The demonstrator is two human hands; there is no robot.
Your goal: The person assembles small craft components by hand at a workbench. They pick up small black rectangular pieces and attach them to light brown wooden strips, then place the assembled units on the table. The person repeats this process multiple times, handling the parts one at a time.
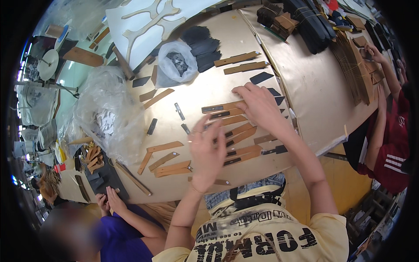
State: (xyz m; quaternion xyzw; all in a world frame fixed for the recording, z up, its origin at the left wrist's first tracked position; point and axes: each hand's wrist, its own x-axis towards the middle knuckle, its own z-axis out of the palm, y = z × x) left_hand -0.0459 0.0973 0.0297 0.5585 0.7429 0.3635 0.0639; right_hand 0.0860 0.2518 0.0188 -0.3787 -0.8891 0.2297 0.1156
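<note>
Over the worktable (183,94), several brown leather-like strips lie fanned out, some with small black pieces on them. My right hand (260,107) is at the right end of one brown strip (218,108). Its thumb appears to rest on that end, while the index finger reaches out apart from it. My left hand (206,150) hovers above the nearer strips, slightly blurred, with its fingers apart and nothing visible in them. It hides parts of the strips below. Just left of it lie two small black pieces with pale markings (179,112).
A clear plastic bag (176,65) with dark pieces stands near stacked black pieces (203,48). A larger bag (107,118) lies left. A person in purple (126,238) works at lower left, another in red (393,144) at right, beside brown strip bundles (351,70).
</note>
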